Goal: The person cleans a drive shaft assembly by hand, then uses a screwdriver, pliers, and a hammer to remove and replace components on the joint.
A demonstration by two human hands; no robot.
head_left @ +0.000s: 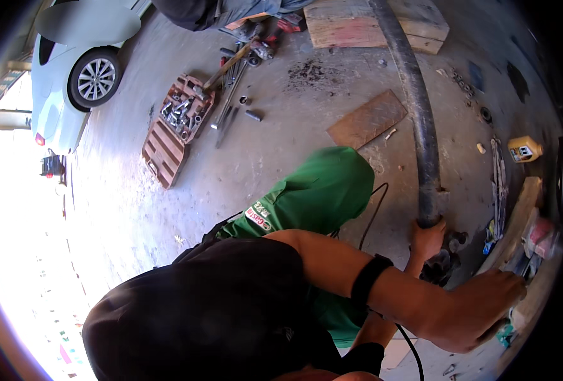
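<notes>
A long dark metal drive shaft (415, 95) runs from the top edge toward me, its middle resting near a wooden block. Around its near end my right hand (427, 239) is closed, beside dark, greasy joint parts (448, 260). My left arm, with a black band, crosses over the right forearm. At its end my left hand (478, 308) has curled fingers over a wooden tray (519, 216) of tools and small items; what those fingers hold, if anything, is hidden.
An open brown socket case (167, 152) lies at left, near a hammer (227, 66) and bars. A rusty plate (367, 119), wooden block (345, 28) and yellow bottle (524, 150) are on the floor. Another person (237, 9) is at the top; a white car (62, 89) stands behind.
</notes>
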